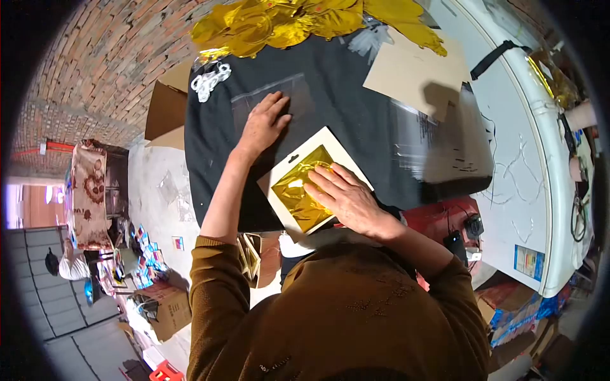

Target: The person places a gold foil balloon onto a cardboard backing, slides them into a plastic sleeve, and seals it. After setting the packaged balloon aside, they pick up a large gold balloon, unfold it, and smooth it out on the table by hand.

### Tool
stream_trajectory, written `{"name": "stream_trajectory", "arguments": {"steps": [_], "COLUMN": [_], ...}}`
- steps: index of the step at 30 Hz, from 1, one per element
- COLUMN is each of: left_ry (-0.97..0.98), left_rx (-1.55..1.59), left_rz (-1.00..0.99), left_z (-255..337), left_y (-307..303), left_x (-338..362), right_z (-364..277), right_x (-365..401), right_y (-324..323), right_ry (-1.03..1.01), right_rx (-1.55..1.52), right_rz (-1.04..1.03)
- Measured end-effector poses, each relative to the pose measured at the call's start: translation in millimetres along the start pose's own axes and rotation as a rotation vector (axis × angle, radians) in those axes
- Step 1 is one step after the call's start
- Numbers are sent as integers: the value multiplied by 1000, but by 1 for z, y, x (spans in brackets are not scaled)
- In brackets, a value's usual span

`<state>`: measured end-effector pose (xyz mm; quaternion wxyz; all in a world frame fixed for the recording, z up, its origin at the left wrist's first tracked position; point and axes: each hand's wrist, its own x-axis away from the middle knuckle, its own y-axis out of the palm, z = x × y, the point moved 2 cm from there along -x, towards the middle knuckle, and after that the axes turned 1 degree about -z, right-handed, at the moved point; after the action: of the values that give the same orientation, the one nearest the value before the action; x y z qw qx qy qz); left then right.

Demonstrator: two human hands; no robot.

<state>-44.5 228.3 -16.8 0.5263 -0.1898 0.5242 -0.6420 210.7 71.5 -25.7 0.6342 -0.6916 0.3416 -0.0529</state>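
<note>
A cream card (pixel 326 136) with a hang hole near one corner lies tilted at the near edge of the black-covered table. On it is a folded piece of shiny gold foil (pixel 302 213). My right hand (pixel 349 202) lies flat over the foil's right side, fingers stretched out, hiding part of it. Further up and to the left, my left hand (pixel 264 124) rests with its fingers spread on a clear plastic bag (pixel 298 95). The bag lies flat on the cloth, its lower part partly covered by that hand.
Gold foil pieces (pixel 279 25) are heaped along the table's far edge. White ring-like pieces (pixel 210 82) lie at the far left. A blank card (pixel 406 70) and a stack of clear bags (pixel 438 143) are on the right. An open cardboard box (pixel 168 111) stands left of the table.
</note>
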Motion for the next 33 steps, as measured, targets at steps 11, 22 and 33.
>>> {"name": "stream_trajectory", "arguments": {"steps": [11,22,33], "left_ry": [98,-74,89], "left_rx": [-69,85,-16], "left_rz": [-223,75,-152], "left_z": [22,81,84], "left_y": [-53,-33,-26], "left_x": [86,94,123], "right_z": [3,23,36], "right_x": [17,13,19], "right_y": [-49,-86,-99], "right_ry": [241,798,858], "right_rx": [-409,-1002,-1099], "right_rz": [115,685,683]}}
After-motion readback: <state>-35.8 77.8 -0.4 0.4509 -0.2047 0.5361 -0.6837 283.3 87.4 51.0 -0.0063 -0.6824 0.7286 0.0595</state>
